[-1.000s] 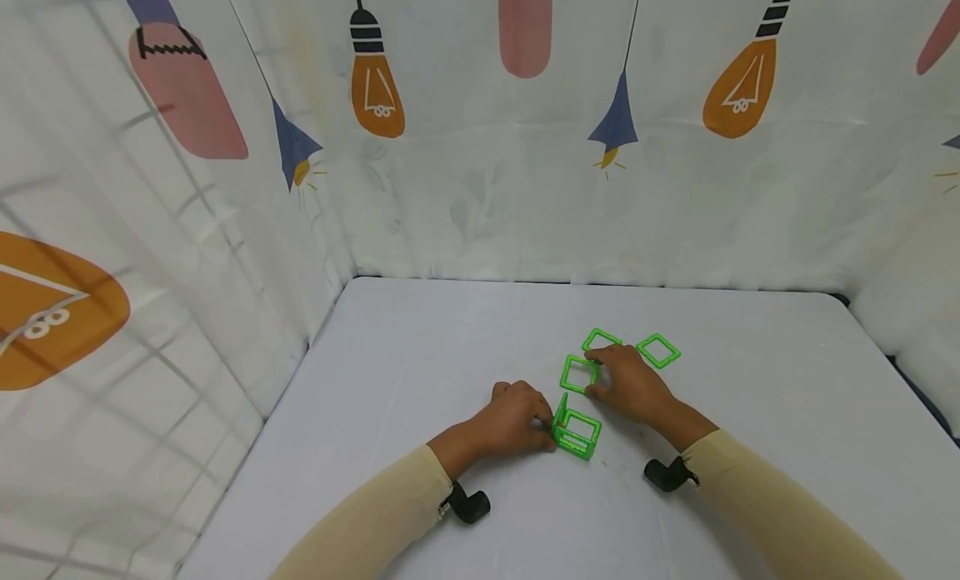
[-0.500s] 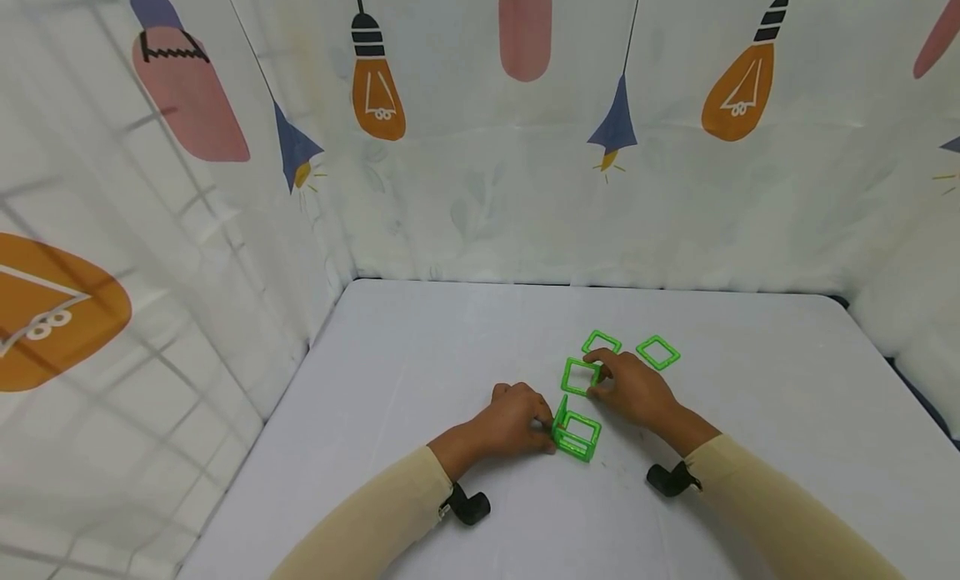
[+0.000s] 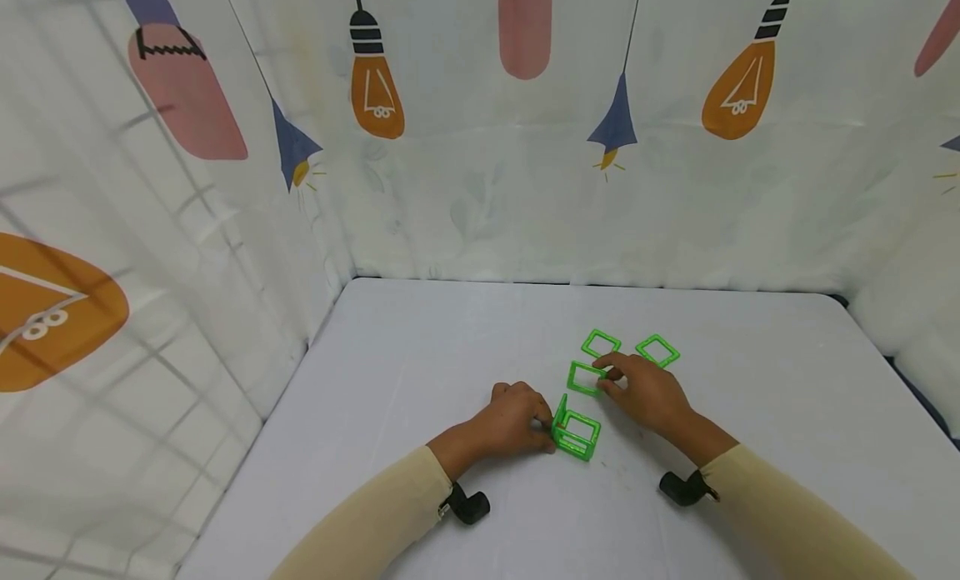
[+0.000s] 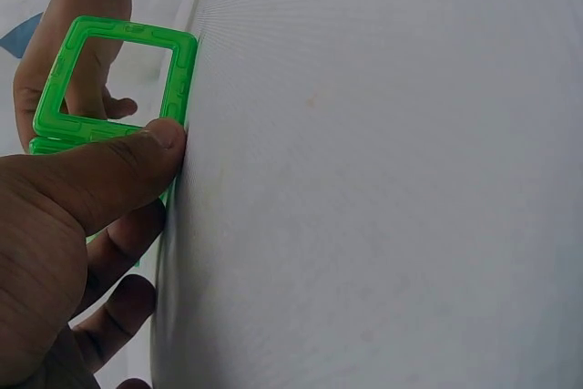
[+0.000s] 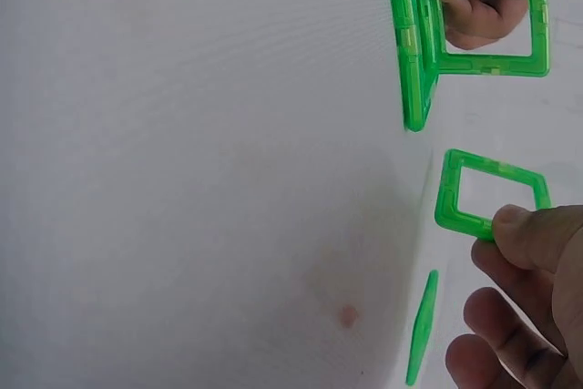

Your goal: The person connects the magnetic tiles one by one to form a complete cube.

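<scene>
My left hand [image 3: 517, 417] grips the side of a small structure of green square magnetic tiles [image 3: 576, 450], low at the table. One tile lies flat at its base and others stand upright along its sides. In the left wrist view the thumb presses on the lower edge of an upright tile [image 4: 180, 75]. My right hand [image 3: 647, 390] pinches a single green magnetic tile [image 5: 447, 190] by one edge between thumb and fingers. That tile is held tilted, just beyond the structure and apart from it. The other right fingers are loosely bent.
Two loose green magnetic tiles lie flat past the right hand: one at the back left [image 3: 588, 340], one at the back right [image 3: 669, 344]. The white table [image 3: 420, 338] meets a patterned cloth wall [image 3: 465, 188] behind and at the left.
My right hand has drawn slightly right and toward me, carrying the pinched tile, which has tilted. More of the back-left tile shows. The left hand and structure stay in place.
</scene>
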A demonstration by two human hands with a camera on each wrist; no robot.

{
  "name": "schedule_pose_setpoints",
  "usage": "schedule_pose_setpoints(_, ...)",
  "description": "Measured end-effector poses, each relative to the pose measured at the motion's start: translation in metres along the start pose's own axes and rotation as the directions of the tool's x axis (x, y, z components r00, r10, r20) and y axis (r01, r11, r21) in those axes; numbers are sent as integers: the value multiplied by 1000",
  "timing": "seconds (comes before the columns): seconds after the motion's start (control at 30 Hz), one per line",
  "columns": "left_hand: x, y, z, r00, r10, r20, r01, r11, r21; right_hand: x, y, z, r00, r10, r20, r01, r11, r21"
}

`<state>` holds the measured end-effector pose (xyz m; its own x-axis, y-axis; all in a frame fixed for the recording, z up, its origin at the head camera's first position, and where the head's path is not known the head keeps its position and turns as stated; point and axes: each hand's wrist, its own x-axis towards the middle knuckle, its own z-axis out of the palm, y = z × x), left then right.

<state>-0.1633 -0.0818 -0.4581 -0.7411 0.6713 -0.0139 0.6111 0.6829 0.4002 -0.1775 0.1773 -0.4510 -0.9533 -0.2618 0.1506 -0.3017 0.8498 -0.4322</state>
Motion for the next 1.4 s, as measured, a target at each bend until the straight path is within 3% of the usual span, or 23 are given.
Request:
schedule_pose_setpoints(0.43,0,0,-2,1000,7,-3,-7,1000,-1,-16,-3,-7,999,-37,5,37,999,7)
schedule_pose_setpoints(1.4,1,-3,2,1000,22,-16,-21,1000,10,-27,-11,-2,998,-50,50,49,998,26)
